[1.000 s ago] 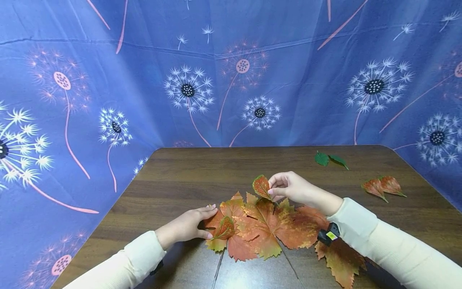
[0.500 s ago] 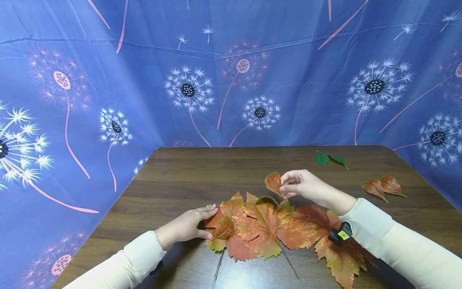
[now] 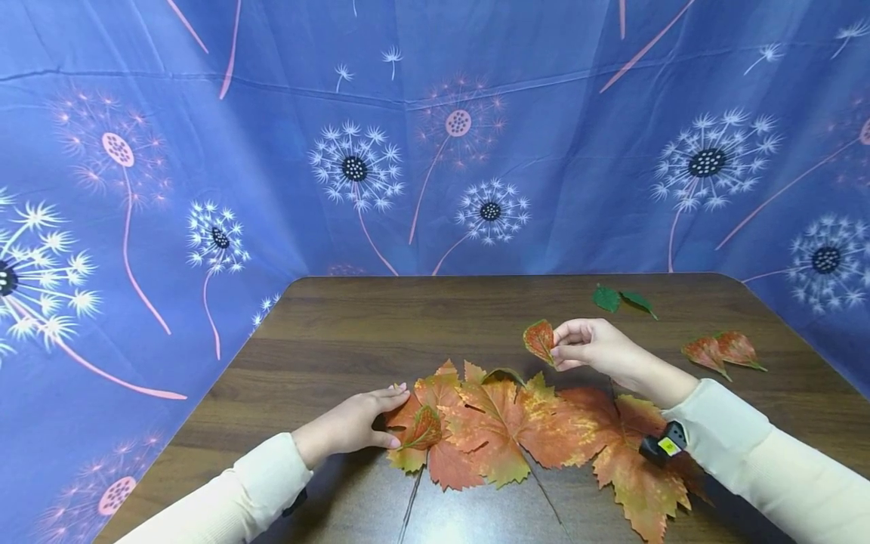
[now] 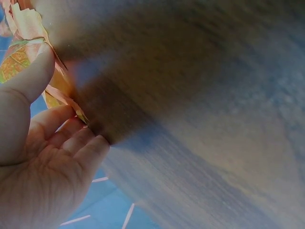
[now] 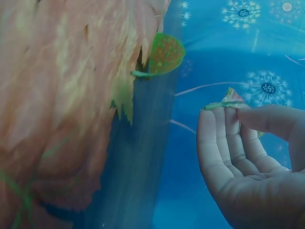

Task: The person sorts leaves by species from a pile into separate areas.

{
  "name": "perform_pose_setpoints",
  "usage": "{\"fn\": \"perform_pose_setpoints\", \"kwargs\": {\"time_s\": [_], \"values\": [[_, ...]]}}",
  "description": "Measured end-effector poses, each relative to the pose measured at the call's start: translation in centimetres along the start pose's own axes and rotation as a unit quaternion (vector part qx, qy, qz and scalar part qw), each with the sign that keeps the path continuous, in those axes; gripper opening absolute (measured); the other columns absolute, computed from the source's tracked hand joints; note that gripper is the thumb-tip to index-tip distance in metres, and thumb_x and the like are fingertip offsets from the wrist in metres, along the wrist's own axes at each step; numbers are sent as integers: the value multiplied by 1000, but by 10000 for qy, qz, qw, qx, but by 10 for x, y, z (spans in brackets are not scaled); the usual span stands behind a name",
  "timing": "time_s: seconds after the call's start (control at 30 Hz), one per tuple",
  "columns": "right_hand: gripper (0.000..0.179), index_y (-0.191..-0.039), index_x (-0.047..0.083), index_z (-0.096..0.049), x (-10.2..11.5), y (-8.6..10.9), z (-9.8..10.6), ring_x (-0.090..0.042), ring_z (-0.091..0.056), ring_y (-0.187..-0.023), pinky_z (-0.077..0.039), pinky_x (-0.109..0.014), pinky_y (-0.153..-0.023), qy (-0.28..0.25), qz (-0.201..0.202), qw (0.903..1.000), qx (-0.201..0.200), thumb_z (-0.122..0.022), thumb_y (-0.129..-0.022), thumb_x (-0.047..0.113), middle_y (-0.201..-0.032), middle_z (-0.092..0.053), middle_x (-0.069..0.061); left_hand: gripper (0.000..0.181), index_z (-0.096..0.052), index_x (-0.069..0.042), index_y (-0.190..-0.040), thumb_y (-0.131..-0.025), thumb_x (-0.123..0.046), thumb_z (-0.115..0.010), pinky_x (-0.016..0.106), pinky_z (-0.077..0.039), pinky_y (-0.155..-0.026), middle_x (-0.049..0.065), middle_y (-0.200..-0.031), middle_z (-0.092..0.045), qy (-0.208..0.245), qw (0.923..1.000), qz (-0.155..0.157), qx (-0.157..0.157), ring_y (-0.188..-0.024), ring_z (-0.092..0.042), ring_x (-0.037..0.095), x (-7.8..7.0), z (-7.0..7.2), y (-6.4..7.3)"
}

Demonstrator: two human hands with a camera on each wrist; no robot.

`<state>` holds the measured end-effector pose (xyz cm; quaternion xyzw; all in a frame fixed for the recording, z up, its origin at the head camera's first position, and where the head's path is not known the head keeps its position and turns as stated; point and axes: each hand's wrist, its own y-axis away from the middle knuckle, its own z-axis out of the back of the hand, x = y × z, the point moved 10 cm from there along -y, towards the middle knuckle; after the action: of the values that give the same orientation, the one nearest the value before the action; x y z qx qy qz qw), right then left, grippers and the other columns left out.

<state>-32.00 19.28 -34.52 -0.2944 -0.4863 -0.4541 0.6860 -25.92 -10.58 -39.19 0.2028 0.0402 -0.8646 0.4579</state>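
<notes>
My right hand (image 3: 601, 350) pinches a small red leaf with a green edge (image 3: 539, 340) between thumb and fingertips, held up behind the leaf row. The right wrist view shows that held leaf (image 5: 231, 99) nearly edge-on. Large orange maple-like leaves (image 3: 499, 431) overlap in a row across the table's front. My left hand (image 3: 350, 423) rests at the row's left end, thumb on a small red-green leaf (image 3: 423, 429). In the left wrist view its fingers (image 4: 90, 151) lie extended along the leaf edge. Another small leaf (image 5: 167, 53) pokes out from the row's back edge.
Two green leaves (image 3: 607, 298) lie at the table's back right. Two small red leaves (image 3: 707, 353) overlap near its right edge. A blue dandelion-print cloth (image 3: 435, 151) hangs behind the brown wooden table (image 3: 381, 325). Thin dark stems (image 3: 544, 495) run toward the front.
My right hand has moved right with the pinched leaf, away from the row's middle, uncovering a small leaf tucked at the back edge. The left hand has stayed in place.
</notes>
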Motion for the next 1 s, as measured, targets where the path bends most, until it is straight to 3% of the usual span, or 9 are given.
{"fn": "perform_pose_setpoints", "kwargs": {"time_s": [0.6,1.0], "values": [[19,-100,-12,-57,-19,9,18,-18,-69,-83,-58,-40,-80,12,-108,9997,-226,-64,-88,1,-86,-67,-4,75,-43,-1,-145,-82,-26,-76,54,-34,-110,18,-152,-39,75,9999,27,77,-140,-36,37,-1,1,4],[18,-101,-12,-56,-27,11,27,-15,-67,-81,-58,-36,-80,132,-59,9993,-358,-63,-87,-1,-85,-66,-4,76,-43,-1,-145,-82,-28,-75,53,-33,-111,17,-152,-38,26,10000,-20,66,-141,-36,37,0,-1,0]]}}
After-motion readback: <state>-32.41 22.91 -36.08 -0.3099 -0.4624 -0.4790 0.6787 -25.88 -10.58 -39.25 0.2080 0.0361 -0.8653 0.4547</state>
